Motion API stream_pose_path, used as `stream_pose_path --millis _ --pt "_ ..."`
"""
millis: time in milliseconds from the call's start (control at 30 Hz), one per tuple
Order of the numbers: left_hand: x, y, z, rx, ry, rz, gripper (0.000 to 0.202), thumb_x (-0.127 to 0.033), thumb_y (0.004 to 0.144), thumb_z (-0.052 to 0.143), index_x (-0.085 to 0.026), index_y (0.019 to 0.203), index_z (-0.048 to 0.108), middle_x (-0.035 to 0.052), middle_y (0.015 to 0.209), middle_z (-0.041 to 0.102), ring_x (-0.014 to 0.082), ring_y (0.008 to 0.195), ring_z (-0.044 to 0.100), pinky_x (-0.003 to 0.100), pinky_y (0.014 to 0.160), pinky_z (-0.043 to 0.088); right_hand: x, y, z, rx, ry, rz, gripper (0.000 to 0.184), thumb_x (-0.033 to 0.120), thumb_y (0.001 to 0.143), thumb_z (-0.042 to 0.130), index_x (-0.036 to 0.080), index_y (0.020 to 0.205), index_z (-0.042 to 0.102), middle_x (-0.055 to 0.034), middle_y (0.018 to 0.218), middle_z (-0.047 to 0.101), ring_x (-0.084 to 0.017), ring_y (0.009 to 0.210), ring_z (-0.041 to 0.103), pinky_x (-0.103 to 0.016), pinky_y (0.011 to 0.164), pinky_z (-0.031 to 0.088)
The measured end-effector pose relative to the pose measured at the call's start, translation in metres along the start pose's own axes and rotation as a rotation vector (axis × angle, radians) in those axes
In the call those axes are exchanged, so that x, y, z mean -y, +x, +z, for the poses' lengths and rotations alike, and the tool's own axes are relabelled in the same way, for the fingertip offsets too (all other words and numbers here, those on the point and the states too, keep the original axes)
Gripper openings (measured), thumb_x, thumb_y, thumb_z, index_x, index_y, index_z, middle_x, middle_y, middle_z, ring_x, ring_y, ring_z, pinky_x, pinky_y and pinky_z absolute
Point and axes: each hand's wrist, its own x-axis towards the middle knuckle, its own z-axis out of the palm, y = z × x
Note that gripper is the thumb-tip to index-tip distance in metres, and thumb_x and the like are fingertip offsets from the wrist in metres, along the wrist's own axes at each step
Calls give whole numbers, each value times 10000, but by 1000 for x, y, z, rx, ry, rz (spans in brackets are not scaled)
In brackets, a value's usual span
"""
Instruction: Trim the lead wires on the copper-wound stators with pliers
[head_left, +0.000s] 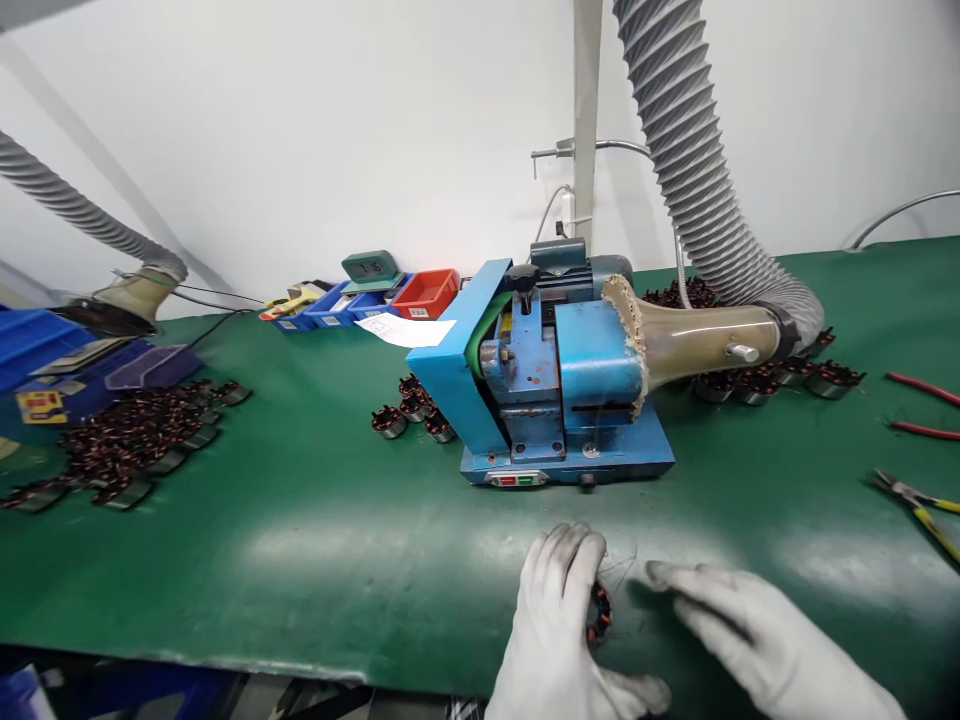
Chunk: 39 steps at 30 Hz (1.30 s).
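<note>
In the head view, my left hand (pixel 556 625), in a white glove, is curled around a small wound motor stator (pixel 600 612) low over the green table. Its ring with copper-coloured windings shows between the fingers and thumb; the rest is hidden by the glove. Thin loose wires (pixel 621 568) stick up from beside it. To the right, my gloved right hand (pixel 739 625) has its fingers stretched toward the stator and wires, apart from them, with nothing visible in its grasp. Beyond both hands stands a blue belt-driven machine (pixel 517 400) with red and green buttons (pixel 517 481).
More stators lie piled at left (pixel 142 440), with several stators (pixel 412 408) beside the machine and others behind its suction nozzle (pixel 705 340). A grey hose (pixel 690 150) rises from the nozzle. Pliers (pixel 919 505) lie at right. A red bin (pixel 426 294) stands at the back.
</note>
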Motion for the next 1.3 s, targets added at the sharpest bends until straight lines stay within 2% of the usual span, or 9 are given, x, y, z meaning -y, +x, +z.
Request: stream_pose_path --millis 133,233,433,633,900,1000,1100,1200,1300 --pt "0 7 -1 178 -155 -45 1215 -493 539 758 -191 1398 -46 205 1359 342 340 1195 447 477 929 458 30 24 20 435 28 24 750 105 709 547 144 1412 288 -41 763 672 -183 589 610 -236 495 421" --pt "4 11 -3 343 -200 -52 1089 -390 632 725 -176 1394 -22 213 1393 281 334 1245 387 475 982 407 33 34 30 533 101 80 857 49 649 505 36 1428 147 -23 652 646 -173 511 565 -230 446 344" --pt "2 15 -8 465 -156 -164 503 -120 730 496 -144 1221 390 173 1308 370 293 1120 469 471 911 428 30 25 35 406 -42 240 315 116 796 360 140 1012 588 -99 770 661 -226 644 619 -286 541 378" --pt "3 8 -4 384 -123 -53 306 -72 706 426 -199 983 451 73 1026 507 233 906 486 411 798 427 37 26 30 231 548 501 319 416 839 331 189 654 460 -21 586 539 -151 561 515 -251 547 385" --pt "2 4 9 198 -162 -4 247 -29 678 416 -202 851 451 20 907 521 193 841 461 353 757 372 16 28 13 63 973 778 422 602 733 472 181 712 456 36 479 457 -104 389 392 -227 403 297" --pt "3 4 10 202 -185 -13 245 -25 682 415 -201 846 466 15 899 526 185 834 462 347 756 365 10 23 9 -120 711 638 319 487 787 506 171 794 545 -28 707 594 -146 629 555 -255 591 436" --pt "3 3 11 182 -177 -16 227 -45 712 402 -201 858 481 24 911 530 192 844 463 356 763 366 14 17 21 -104 367 357 129 272 791 565 208 890 618 -40 935 611 -169 882 566 -289 805 433" --pt "4 2 11 195 -146 1 225 -61 723 388 -197 873 485 40 918 530 202 849 470 363 761 373 18 14 37 -154 188 162 130 140 804 496 197 752 600 -24 770 599 -154 741 565 -277 691 450" --pt "3 3 9 213 -146 13 238 -45 708 388 -199 867 474 38 915 533 199 849 481 358 760 378 10 13 33 -356 35 162 174 140 844 448 188 741 580 -25 715 593 -152 665 565 -281 632 452"
